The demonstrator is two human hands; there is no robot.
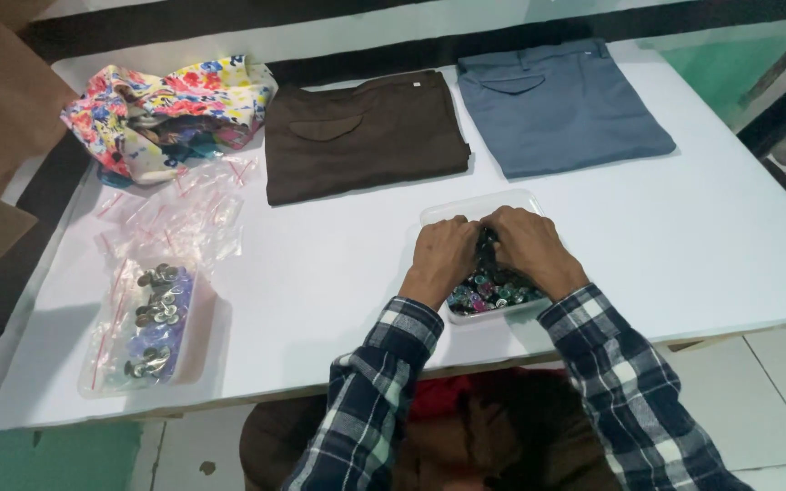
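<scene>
From the head camera, looking down on a white table point(338, 300), both hands work together over a clear plastic tray point(466, 207) that sits near the table's front edge, right of the middle. The tray holds a heap of small shiny buttons point(488, 293), dark with green, pink and silver glints, showing just below the wrists.

The left hand point(443, 256) lies knuckles up over the left part of the tray, its fingers curled down into the buttons. The right hand point(528, 244) lies beside it over the right part, fingers bent the same way. The fingertips of the two hands meet around something small and dark point(486, 247) between them; the fingers are closed in a pinch, but what they grasp is too hidden to tell. Both arms wear blue and white checked sleeves point(375, 382).

At the far side of the table lie two folded pairs of trousers side by side, brown trousers point(361, 136) on the left and grey-blue trousers point(561, 105) on the right, just apart from each other. A flowered cloth bag point(170, 109) sits crumpled at the far left corner. In front of it lie loose clear zip bags point(179, 214), and nearer the front edge a second tray point(152, 332) holds small bags of silver buttons.
</scene>
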